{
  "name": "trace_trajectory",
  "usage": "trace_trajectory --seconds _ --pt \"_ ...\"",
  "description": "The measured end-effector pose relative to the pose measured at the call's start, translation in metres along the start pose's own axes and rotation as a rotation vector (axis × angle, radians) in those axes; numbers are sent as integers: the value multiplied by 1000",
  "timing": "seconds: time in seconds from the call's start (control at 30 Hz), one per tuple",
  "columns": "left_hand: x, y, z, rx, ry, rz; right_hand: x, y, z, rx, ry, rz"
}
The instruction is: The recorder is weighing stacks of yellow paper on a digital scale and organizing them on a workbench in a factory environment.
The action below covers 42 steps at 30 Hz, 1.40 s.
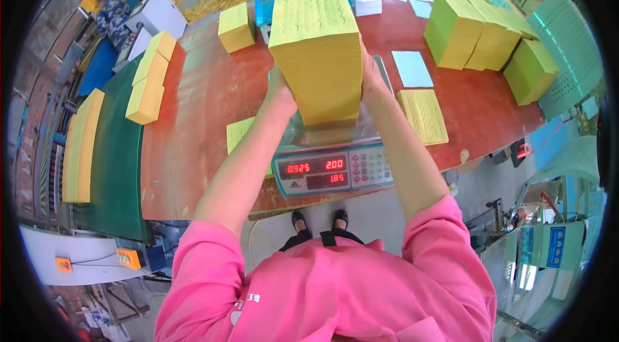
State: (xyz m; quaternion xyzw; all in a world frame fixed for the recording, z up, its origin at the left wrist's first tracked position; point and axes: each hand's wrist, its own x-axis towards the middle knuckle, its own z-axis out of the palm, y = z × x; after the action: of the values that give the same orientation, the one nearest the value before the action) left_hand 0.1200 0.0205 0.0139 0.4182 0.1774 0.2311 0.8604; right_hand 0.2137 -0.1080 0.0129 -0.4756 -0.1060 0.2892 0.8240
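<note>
- Green surface point(119, 168), far left: carries a row of yellow blocks point(84, 148) at its outer edge.
- Three yellow blocks point(149, 77), in line where the green surface meets the red table point(187, 155).
- Yellow block point(236, 28), single, on the table's far part.
- Left hand point(280, 91): clamped against the left side of the tall stack; fingers largely hidden.
- Tall yellow stack point(322, 74), centre: upright, layered, top embossed with scallops; positioned over the scale's pan. Whether its base rests there or hangs just above, cannot tell.
- Scale point(332, 171), below the stack: red display lit.
- Step in hand, as judged: two-handed handling of the stack at the scale.
- Next move, as judged: calls for even pressure from both palms and a level base, so layers do not slip.
- Right hand point(372, 79): clamped against the stack's right side, opposite the left.
- Pale sheet point(412, 69) and low yellow pile point(422, 116), right of the scale.
- Large yellow blocks point(474, 32), far right, standing side by side.
</note>
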Motion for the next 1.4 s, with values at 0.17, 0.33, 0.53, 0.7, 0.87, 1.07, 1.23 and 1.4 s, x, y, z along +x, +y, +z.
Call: trace_trajectory --seconds 0.17,0.33,0.53,0.7,0.87,1.07,1.23,1.4 --pt "-20 8 1 -54 1 89 -15 3 -20 -43 59 79" --pt "-87 25 -78 18 146 228 -127 8 -69 115 140 -357" --pt "-220 20 -191 -8 242 74 -250 61 -87 457 199 -336" --pt "-290 14 -248 -23 450 -85 -284 72 -62 493 284 -338" --pt "-308 25 -267 -17 404 -72 -316 90 -48 447 251 -304" --pt "-308 23 -260 -43 258 -98 -335 81 -38 449 302 -361" --pt "-296 21 -242 -41 217 -118 -340 74 -45 422 282 -395" --pt "-278 19 -207 70 156 -58 -328 73 -67 424 314 -378"
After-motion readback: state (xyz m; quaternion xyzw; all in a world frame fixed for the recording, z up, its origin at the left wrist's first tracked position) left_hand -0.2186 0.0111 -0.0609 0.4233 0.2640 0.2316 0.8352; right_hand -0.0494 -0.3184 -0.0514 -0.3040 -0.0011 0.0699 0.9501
